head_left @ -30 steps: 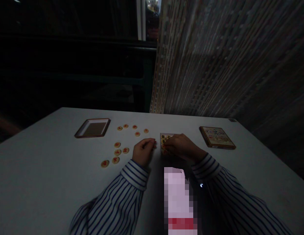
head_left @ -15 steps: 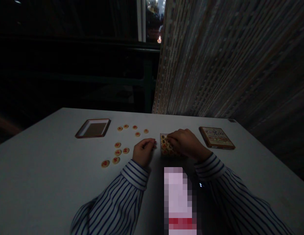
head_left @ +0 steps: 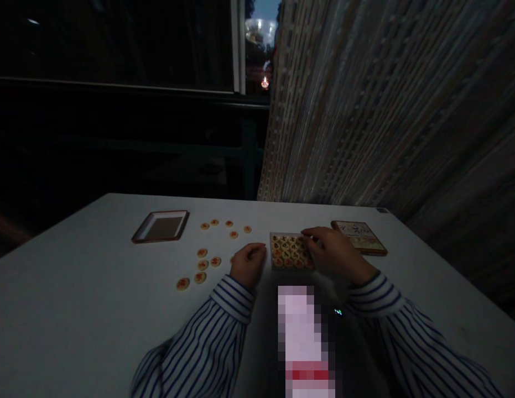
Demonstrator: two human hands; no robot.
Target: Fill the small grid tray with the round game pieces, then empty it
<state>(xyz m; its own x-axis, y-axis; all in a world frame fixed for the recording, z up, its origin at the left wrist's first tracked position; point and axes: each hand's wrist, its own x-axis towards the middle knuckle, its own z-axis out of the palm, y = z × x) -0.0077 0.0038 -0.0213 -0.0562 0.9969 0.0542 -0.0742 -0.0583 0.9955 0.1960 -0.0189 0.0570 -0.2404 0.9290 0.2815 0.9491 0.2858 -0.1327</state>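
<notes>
A small clear-sided box (head_left: 292, 270) holds rows of round Chinese chess pieces (head_left: 286, 251), dark-marked ones at the back and red-marked ones in front. My right hand (head_left: 338, 254) reaches over the box's right end. Its thumb and forefinger are drawn together at the back right pieces, and whatever is between them is hidden. Left of the box, my left hand (head_left: 248, 265) rests with its fingers curled; I cannot see what, if anything, they hold. Several loose red-marked chess pieces (head_left: 203, 265) lie farther left, one partly covered by that hand.
An open shallow tray (head_left: 135, 239) with a brown rim is at the far left of the white table (head_left: 95, 309). A flat patterned box (head_left: 371, 243) lies beyond my right hand. Behind the table's back edge hangs a string curtain (head_left: 323, 110) beside a dark window.
My right hand has shifted right across the box, uncovering most of the pieces. My left hand stays beside it, fingers still curled. The camera view has tilted up slightly.
</notes>
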